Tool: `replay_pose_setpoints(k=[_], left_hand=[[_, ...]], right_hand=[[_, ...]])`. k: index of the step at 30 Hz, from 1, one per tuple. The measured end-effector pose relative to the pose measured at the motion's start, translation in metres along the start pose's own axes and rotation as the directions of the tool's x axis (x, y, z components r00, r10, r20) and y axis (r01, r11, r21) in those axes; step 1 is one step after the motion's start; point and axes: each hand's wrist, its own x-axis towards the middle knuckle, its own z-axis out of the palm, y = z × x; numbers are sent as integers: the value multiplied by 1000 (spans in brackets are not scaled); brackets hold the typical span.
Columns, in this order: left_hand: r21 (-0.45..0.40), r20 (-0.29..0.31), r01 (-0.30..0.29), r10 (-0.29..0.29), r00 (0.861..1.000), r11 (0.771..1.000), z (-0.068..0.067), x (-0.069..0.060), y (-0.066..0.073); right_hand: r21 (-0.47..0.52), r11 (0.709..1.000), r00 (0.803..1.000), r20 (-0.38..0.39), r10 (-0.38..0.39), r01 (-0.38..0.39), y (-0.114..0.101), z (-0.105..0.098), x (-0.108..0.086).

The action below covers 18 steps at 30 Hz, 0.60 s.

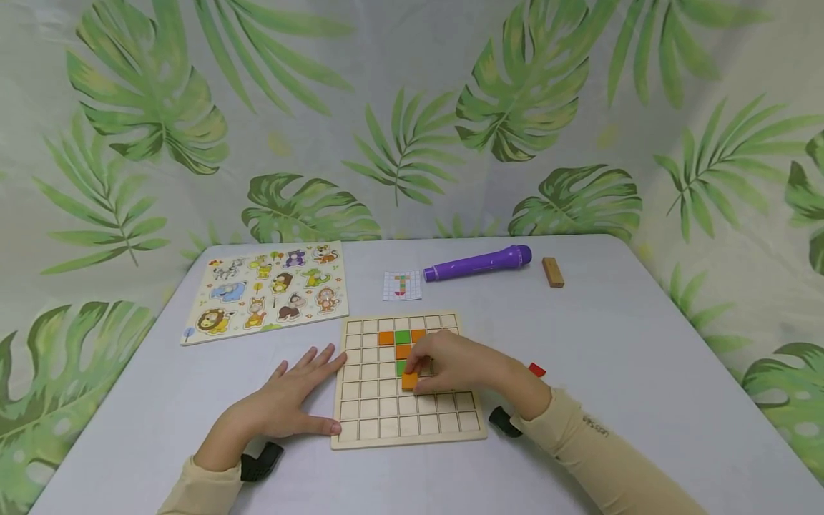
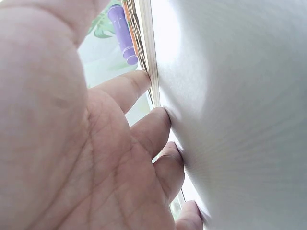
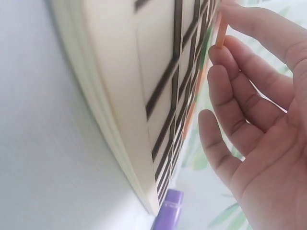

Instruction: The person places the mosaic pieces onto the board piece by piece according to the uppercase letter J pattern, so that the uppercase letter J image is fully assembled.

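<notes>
A wooden grid board point(image 1: 368, 428) lies flat in front of the person. Orange and green square tiles form a row near its top, with an orange tile point(image 1: 403, 351) and a green tile point(image 1: 400, 368) below the middle one. Over the board, the right hand point(image 1: 453, 361) pinches an orange square tile point(image 1: 409, 381) between thumb and fingers, just below the green one. In the right wrist view that held tile point(image 3: 222, 33) shows edge-on. The left hand point(image 1: 290, 397) lies with fingers spread, its thumb and index fingertips touching the board's left edge.
A small pattern card point(image 1: 402, 285) with a coloured figure lies behind the board. A purple toy microphone point(image 1: 478, 264) and a wooden block point(image 1: 553, 272) lie at the back. An animal puzzle board point(image 1: 270, 290) is at the left. A red piece point(image 1: 537, 370) sits beside the right forearm.
</notes>
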Motion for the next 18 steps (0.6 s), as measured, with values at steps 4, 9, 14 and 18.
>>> replay_pose_setpoints(k=[4,9,14,18], left_hand=[[-1,0,-2,2,1000,1000,0,0,0],[-3,-1,-5,5,1000,1000,-1,0,1],[5,-1,-5,5,1000,1000,-1,0,0],[5,-1,-4,4,1000,1000,0,0,0]], right_hand=[[-32,999,1000,14,-22,23,-1,2,1],[-42,999,999,21,-27,28,-2,4,3],[-51,998,999,25,-30,31,-4,5,3],[-75,996,999,18,-48,49,-8,4,3]])
